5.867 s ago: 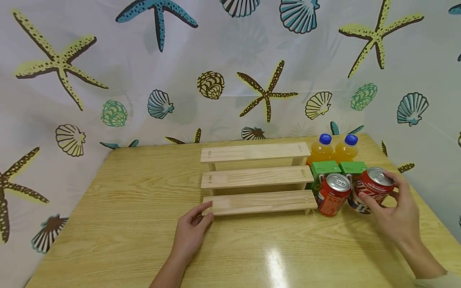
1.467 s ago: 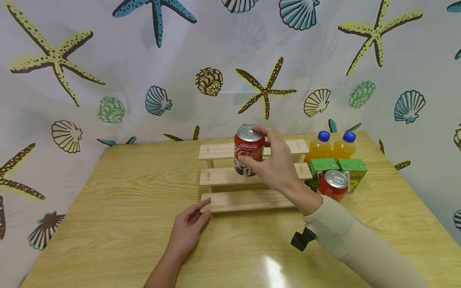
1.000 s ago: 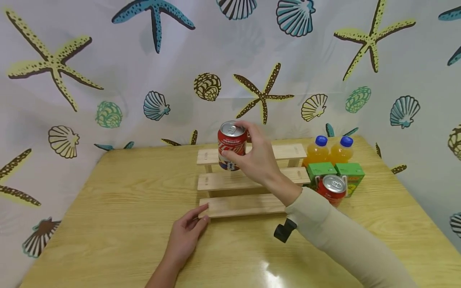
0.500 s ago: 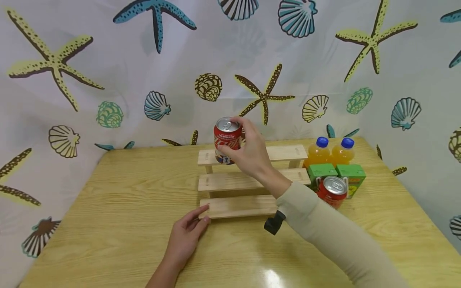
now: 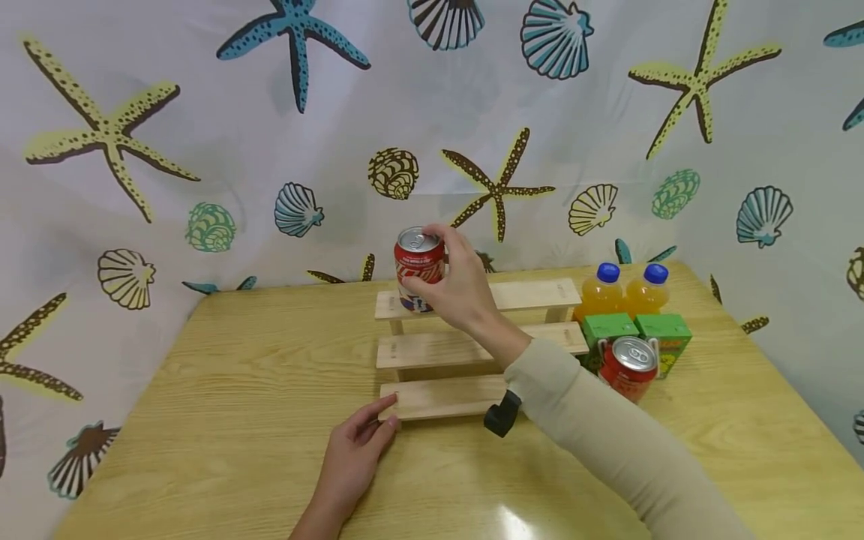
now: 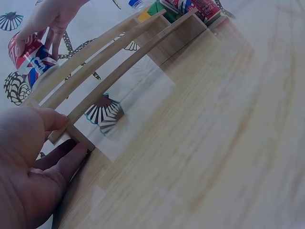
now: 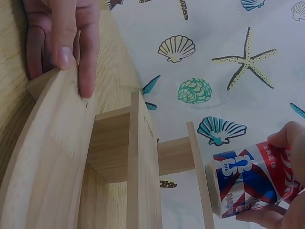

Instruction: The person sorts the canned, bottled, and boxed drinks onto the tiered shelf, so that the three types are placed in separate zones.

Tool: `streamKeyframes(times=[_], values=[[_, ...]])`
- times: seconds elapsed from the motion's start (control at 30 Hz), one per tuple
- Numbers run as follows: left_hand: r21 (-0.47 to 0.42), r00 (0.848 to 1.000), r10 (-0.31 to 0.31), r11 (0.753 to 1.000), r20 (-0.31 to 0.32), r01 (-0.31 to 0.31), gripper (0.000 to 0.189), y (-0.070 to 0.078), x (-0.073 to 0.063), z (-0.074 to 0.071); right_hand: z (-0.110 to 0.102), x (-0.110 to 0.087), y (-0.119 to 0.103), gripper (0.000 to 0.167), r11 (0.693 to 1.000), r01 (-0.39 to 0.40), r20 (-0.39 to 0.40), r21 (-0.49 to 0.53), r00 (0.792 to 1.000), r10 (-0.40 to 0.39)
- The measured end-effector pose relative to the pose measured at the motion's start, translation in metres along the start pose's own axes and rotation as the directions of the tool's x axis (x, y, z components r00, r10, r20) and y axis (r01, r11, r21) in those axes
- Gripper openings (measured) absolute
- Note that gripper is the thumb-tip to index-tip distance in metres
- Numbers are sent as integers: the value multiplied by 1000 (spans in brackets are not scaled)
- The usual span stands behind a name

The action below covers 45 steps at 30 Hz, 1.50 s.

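Nearest me, my left hand (image 5: 351,459) lay flat on the glossy wood-grain bench (image 5: 202,420), its relaxed fingers (image 5: 378,417) touching the lowest step's end of the pale wooden three-step rack (image 5: 472,341). Beyond, my right hand (image 5: 459,289) curled around the red cylindrical can (image 5: 418,268) at the top step's left end. Behind hung a seashell-printed curtain (image 5: 202,150).

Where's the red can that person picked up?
In the head view, the red can is in the right hand, at the left end of the wooden rack's top step.
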State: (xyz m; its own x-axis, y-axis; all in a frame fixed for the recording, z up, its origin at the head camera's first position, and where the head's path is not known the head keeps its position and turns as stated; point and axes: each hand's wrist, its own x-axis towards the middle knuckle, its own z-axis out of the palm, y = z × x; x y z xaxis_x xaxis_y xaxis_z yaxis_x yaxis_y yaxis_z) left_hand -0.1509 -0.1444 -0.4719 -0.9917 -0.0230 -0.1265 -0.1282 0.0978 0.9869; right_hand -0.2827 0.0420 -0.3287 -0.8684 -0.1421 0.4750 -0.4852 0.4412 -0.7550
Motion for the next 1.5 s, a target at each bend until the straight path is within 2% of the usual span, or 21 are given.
streamKeyframes(times=[0.2,0.43,0.57,0.73,1.0,1.5], values=[[2,1000,11,1000,-6,-11,37,0,1,3,0,2,1,67,999,12,38,-44,999,-10],[26,1000,-6,1000,-11,7,37,1,0,3,-4,3,2,69,997,12,96,-78,995,-4],[32,1000,-17,999,-20,17,37,1,-1,4,-7,3,5,68,999,38,114,-27,993,-35],[43,1000,-19,999,-19,20,37,-1,-1,5,-15,0,8,67,998,29,109,50,993,-34],[49,1000,5,999,-19,-4,37,-1,1,3,-29,-5,5,69,995,-29,109,93,994,18],[36,1000,11,999,-3,-11,38,-3,2,2,-33,-22,11,76,984,-94,105,148,991,79]])
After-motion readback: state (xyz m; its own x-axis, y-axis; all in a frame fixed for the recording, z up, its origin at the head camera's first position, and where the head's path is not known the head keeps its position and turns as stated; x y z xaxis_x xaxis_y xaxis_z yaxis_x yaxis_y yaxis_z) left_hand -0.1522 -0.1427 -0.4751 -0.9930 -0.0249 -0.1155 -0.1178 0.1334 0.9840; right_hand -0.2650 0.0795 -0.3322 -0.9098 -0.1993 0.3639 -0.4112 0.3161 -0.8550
